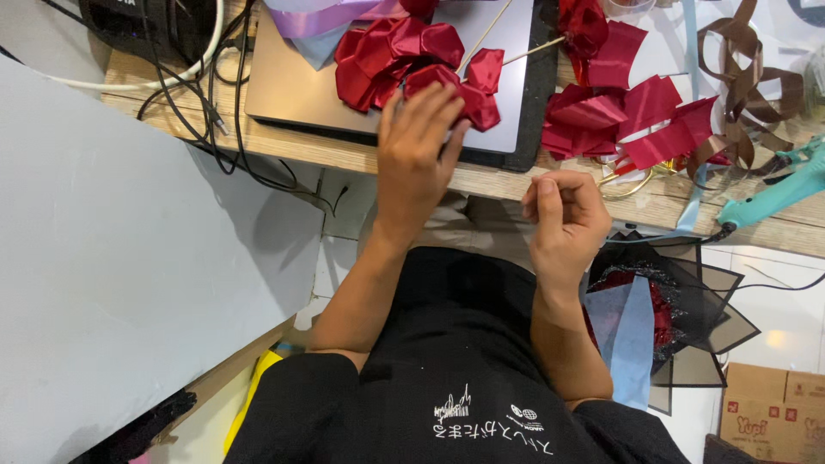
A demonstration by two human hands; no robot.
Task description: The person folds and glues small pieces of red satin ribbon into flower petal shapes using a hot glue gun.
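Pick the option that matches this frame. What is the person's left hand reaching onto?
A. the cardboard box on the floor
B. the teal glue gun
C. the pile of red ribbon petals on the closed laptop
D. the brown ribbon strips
C. The left hand lies with its fingers spread on the red ribbon petals that sit on the closed laptop; the glue gun lies far off beyond the right hand.

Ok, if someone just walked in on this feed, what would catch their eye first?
Probably the pile of folded red ribbon petals heaped on the closed grey laptop at top centre, with the left hand reaching onto it. More cut red ribbon pieces lie scattered to the right on the wooden table, while the right hand hovers curled at the table's edge and a teal glue gun lies at far right.
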